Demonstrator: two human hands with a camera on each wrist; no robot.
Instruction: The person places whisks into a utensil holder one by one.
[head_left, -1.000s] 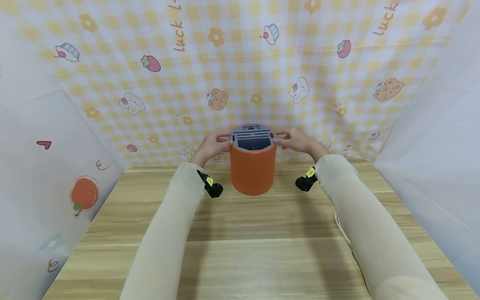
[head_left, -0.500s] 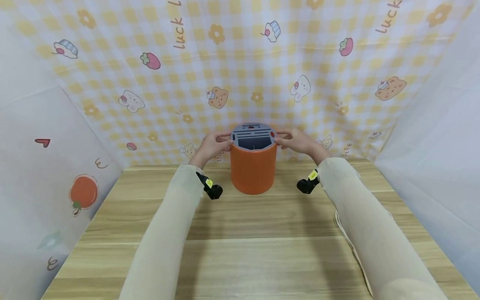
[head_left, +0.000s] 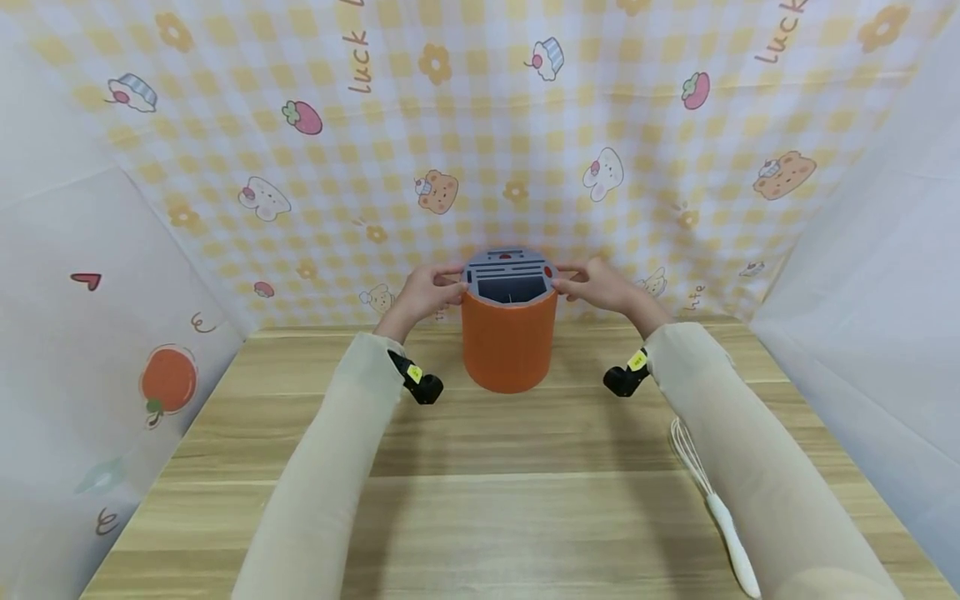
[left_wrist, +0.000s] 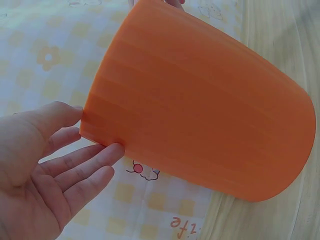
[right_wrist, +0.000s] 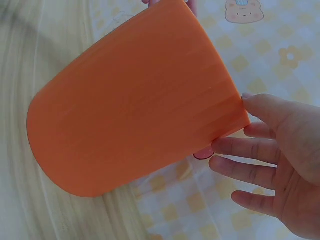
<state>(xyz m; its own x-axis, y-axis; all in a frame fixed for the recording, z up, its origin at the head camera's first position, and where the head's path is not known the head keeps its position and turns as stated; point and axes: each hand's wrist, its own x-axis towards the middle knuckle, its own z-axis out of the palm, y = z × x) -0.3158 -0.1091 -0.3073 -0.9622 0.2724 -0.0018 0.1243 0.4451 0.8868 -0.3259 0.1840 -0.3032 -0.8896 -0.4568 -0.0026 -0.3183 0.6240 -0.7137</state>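
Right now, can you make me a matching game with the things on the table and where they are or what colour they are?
Things:
1. orange container
2. grey lid
3. whisk
4. left hand

Places or colours:
A. lies on the table by the right sleeve
B. touches the container's rim on its left side
C. stands upright at the back of the table
D. sits on top of the container, with slots

Pairs: 1-C, 2-D, 3-A, 4-B

"Luck" on checked backdrop (head_left: 480, 125)
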